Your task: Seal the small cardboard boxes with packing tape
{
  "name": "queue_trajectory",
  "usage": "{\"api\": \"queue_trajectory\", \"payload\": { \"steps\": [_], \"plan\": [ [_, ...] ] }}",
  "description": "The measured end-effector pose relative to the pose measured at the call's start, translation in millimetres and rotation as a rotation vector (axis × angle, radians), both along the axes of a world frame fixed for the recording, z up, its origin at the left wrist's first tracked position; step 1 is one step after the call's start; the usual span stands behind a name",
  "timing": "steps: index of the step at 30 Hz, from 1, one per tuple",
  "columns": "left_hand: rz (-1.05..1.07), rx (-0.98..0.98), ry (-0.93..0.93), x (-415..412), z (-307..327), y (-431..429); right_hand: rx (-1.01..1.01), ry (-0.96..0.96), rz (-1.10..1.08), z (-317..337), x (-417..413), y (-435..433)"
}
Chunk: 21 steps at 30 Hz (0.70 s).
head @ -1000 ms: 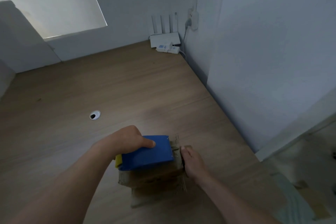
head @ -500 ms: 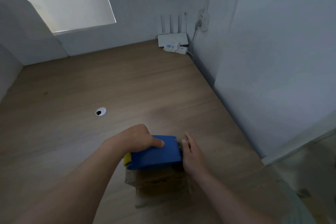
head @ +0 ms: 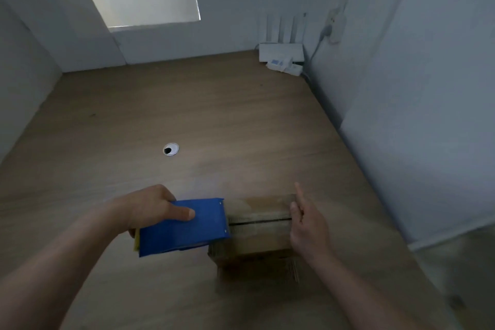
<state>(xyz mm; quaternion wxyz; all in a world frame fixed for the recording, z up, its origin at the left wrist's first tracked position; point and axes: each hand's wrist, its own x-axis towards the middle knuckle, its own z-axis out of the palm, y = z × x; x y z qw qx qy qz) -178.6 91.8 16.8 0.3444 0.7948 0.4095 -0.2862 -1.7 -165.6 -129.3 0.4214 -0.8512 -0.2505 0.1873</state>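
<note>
Left hand (head: 150, 211) gripped the blue plastic tape dispenser (head: 184, 228) at the small brown cardboard box (head: 257, 222) between the hands, likely taping; right hand (head: 308, 233), fingers open, seemingly steadied it

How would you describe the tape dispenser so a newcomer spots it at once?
On the near part of the wooden desk sits a small cardboard box. At the box's left end is the tape dispenser, gripped by the left hand. It is the only bright blue thing there.
</note>
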Motion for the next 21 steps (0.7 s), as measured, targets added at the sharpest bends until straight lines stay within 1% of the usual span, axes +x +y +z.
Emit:
{"api": "queue_trajectory", "payload": {
  "steps": [1, 2, 3, 4, 6, 7, 9, 12, 15, 18, 21],
  "plan": [
    [0.012, 0.005, -0.005, -7, -1, 2, -0.064, -0.128, 0.039, -1, 1, 1],
    [0.022, 0.007, -0.012, -12, -4, 2, -0.13, -0.298, 0.085, -3, 2, 4],
    [0.027, 0.007, -0.015, -15, -8, 3, -0.166, -0.474, 0.142, -4, 4, 8],
    [0.029, 0.009, -0.017, -18, -12, 3, -0.164, -0.606, 0.213, -4, 5, 12],
    [0.037, 0.013, -0.02, -24, -20, 6, -0.122, -0.744, 0.363, 2, 7, 19],
    [0.043, 0.012, -0.019, -27, -22, 7, -0.12, -0.756, 0.435, 3, 8, 21],
    [0.033, 0.011, -0.013, -30, -23, 9, -0.165, -0.701, 0.556, 6, 11, 23],
    [0.035, 0.006, -0.014, -34, -24, 12, -0.236, -0.617, 0.68, 12, 16, 23],
    [0.03, -0.006, -0.022, -36, -25, 14, -0.314, -0.632, 0.732, 23, 16, 24],
    [0.025, 0.0, -0.029, -37, -26, 14, -0.347, -0.643, 0.753, 26, 14, 24],
    [0.019, 0.009, -0.041, -36, -27, 14, -0.331, -0.58, 0.755, 26, 14, 26]
  ]
}}
